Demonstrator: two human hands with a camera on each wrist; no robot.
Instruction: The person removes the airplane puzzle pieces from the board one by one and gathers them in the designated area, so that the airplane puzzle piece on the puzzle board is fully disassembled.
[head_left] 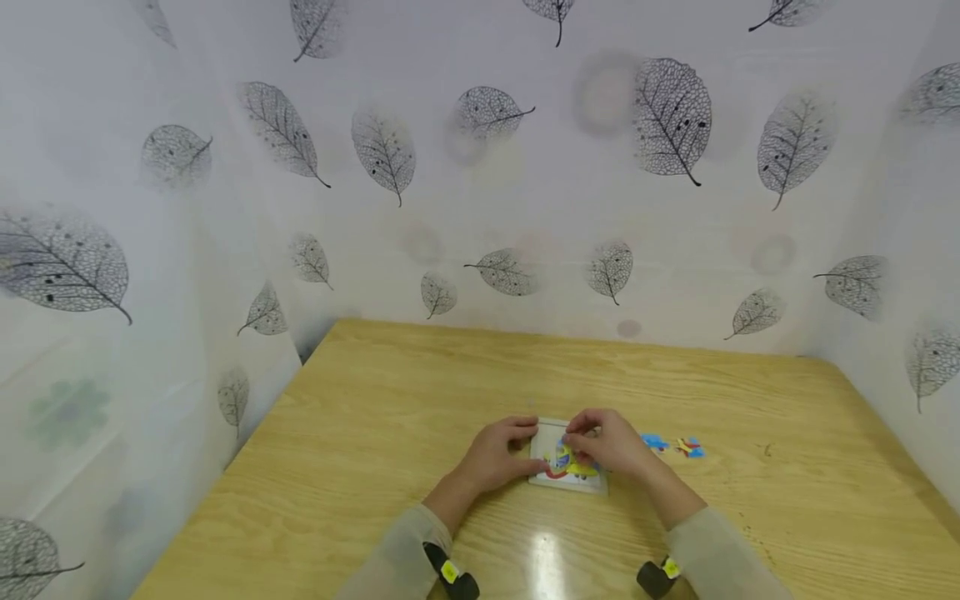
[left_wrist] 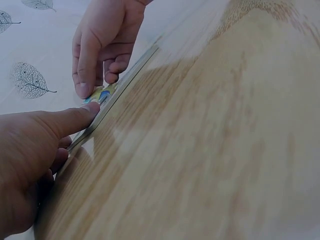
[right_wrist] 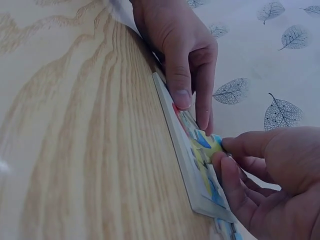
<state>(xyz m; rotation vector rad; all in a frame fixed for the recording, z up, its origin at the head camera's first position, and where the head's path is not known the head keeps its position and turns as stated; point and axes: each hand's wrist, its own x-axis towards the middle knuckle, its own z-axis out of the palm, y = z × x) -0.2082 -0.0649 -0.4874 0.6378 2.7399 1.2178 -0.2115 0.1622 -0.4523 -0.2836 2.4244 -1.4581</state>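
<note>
Board (left_wrist: 126,86), one: thin, pale-rimmed, seen nearly edge-on, slanting across the left half. Left hand (left_wrist: 30,155), lower left: thumb laid onto the board, fingers bent by its edge. Right hand (left_wrist: 107,42), upper centre: fingertips down at yellow and blue puzzle pieces (left_wrist: 103,95). Counter (left_wrist: 200,145): wood-grained, pale sheen. Backdrop (left_wrist: 50,55): whitish, leaf-printed.

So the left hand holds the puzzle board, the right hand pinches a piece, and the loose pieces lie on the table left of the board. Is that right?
Not quite: the loose pieces lie on the table right of the puzzle board, as the head view shows. The left hand does hold the board, and the right hand does pinch a piece.
</note>
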